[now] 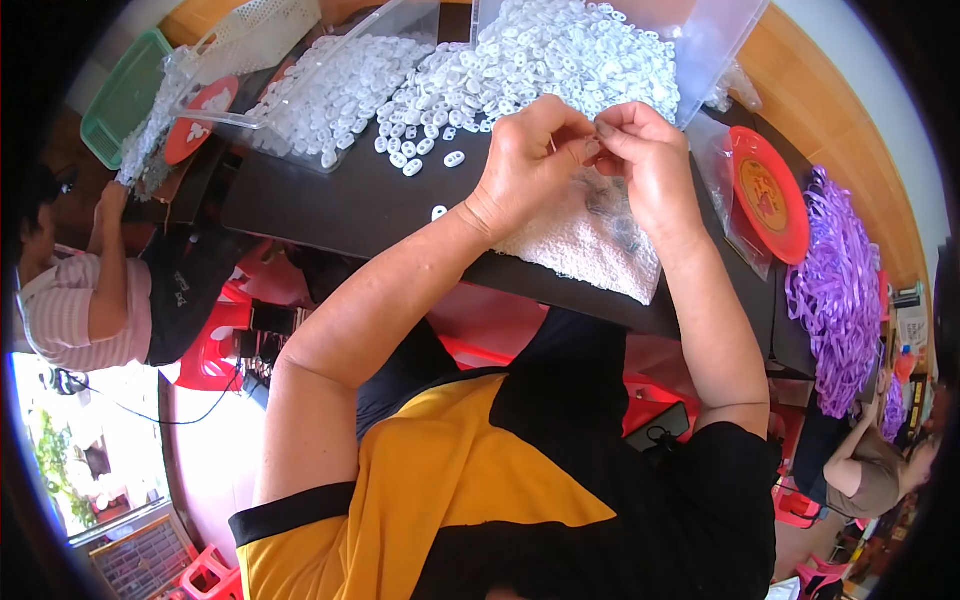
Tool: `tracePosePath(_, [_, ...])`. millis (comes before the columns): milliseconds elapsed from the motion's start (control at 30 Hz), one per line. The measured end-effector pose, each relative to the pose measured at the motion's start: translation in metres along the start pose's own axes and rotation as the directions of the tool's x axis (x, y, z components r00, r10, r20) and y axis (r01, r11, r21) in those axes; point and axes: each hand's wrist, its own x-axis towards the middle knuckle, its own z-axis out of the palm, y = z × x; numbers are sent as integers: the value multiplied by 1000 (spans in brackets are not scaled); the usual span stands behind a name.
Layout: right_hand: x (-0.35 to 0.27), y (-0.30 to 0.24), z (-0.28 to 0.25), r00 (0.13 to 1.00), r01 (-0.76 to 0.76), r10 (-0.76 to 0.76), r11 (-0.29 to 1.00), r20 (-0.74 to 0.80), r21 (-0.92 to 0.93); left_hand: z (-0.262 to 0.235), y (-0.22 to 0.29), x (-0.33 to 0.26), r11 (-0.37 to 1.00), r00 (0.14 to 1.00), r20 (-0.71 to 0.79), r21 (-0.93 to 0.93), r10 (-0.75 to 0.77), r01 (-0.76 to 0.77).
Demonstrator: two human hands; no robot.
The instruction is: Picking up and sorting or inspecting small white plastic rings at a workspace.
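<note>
My left hand point(530, 160) and my right hand point(652, 165) meet above the dark table point(320, 215), fingertips almost touching. Both are pinched closed; whatever sits between the fingers is too small and hidden to make out. Beneath them lies a white textured cloth point(585, 250), with a dark, thread-like tangle point(605, 205) on it by my right wrist. Just beyond my hands spreads a heap of small white oval pieces point(570, 70), each with two holes. A few loose ones, such as this white piece point(454, 159), lie nearer my left forearm.
A clear plastic bin point(262, 132) of white pieces stands at left. At right are a red round plate point(795, 225) on a plastic bag and a hanging bundle of purple ribbons point(835, 290). One person point(85, 300) works at far left, another point(865, 470) at far right.
</note>
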Motion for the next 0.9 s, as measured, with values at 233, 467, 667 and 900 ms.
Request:
tracePosePath(233, [-1, 10, 4, 978, 206, -206, 971, 12, -123, -8, 11, 6, 817, 849, 125, -229, -514, 529])
tracePosePath(467, [-4, 8, 10, 968, 248, -249, 961, 9, -121, -12, 3, 5, 662, 784, 176, -445, -595, 603])
tracePosePath(667, [-3, 8, 8, 974, 226, -223, 955, 38, -189, -12, 5, 3, 644, 782, 174, -476, -598, 599])
tracePosePath(900, [-3, 4, 4, 963, 270, -262, 921, 66, -280, -12, 6, 2, 612, 779, 207, -514, -593, 602])
